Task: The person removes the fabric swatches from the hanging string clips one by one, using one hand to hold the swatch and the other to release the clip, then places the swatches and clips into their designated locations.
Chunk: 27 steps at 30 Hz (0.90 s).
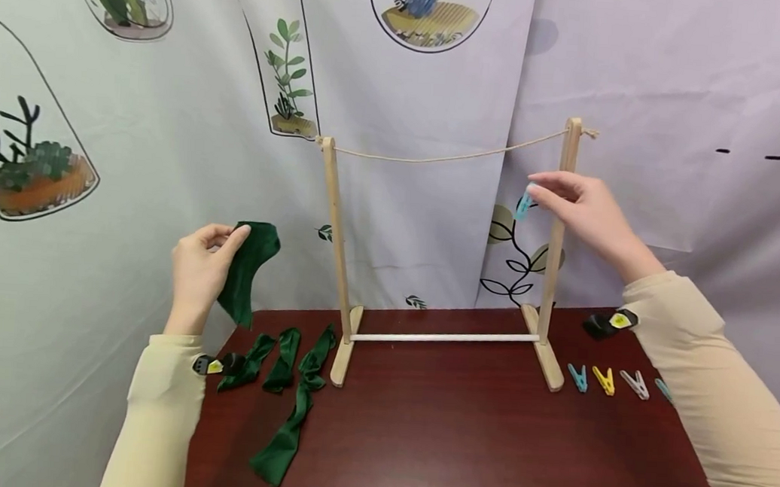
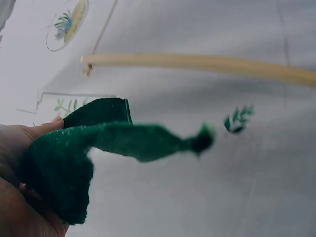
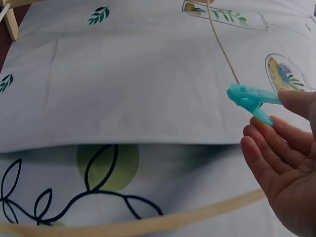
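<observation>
My left hand (image 1: 200,275) pinches a dark green velvety cloth piece (image 1: 245,275) by its upper edge, off to the left of the small wooden drying rack (image 1: 336,232). In the left wrist view the cloth (image 2: 123,140) trails out from the fingers to a narrow, bunched end. Between thumb and fingertips, my right hand (image 1: 586,204) pinches a light blue clothespin (image 1: 524,204), raised by the rack's right post and below the string (image 1: 430,160). Its handles lie at the thumb and a fingertip in the right wrist view, with the clothespin's nose (image 3: 236,93) pointing away from the palm.
Several more green cloth pieces (image 1: 282,360) lie twisted on the dark red table (image 1: 444,443), left of the rack. To the right of its foot, several clothespins rest in a row, including a yellow one (image 1: 604,381). A patterned curtain (image 1: 417,238) hangs behind.
</observation>
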Each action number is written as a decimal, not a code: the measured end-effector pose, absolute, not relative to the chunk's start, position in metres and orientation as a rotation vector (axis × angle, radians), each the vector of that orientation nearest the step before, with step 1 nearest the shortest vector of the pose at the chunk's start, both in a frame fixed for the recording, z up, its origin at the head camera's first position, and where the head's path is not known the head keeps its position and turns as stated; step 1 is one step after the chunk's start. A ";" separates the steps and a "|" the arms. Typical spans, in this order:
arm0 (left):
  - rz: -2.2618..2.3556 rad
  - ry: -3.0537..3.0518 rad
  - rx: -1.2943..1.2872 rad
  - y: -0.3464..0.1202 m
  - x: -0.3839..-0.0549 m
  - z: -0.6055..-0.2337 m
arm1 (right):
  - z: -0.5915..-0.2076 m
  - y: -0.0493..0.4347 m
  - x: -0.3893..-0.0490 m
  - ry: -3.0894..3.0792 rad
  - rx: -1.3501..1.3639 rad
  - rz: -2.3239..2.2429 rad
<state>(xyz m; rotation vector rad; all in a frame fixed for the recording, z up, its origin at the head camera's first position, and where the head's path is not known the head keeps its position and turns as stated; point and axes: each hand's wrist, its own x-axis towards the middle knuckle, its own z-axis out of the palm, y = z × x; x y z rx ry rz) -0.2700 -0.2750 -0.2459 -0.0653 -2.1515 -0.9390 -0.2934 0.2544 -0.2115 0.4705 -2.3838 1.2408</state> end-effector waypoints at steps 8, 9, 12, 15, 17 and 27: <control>-0.837 -2.250 0.034 -0.312 -0.251 -0.267 | -0.235 0.283 -0.282 -2.429 0.356 1.214; -0.823 -2.258 0.047 -0.316 -0.249 -0.270 | -0.238 0.287 -0.281 -2.436 0.347 1.206; -0.779 -2.281 0.075 -0.329 -0.241 -0.281 | -0.248 0.298 -0.276 -2.454 0.327 1.175; -0.745 -2.310 0.087 -0.339 -0.236 -0.293 | -0.258 0.308 -0.271 -2.471 0.305 1.146; -0.728 -2.331 0.100 -0.346 -0.233 -0.302 | -0.265 0.314 -0.268 -2.490 0.297 1.129; -0.676 -2.423 0.174 -0.368 -0.224 -0.351 | -0.300 0.336 -0.252 -2.601 0.203 1.015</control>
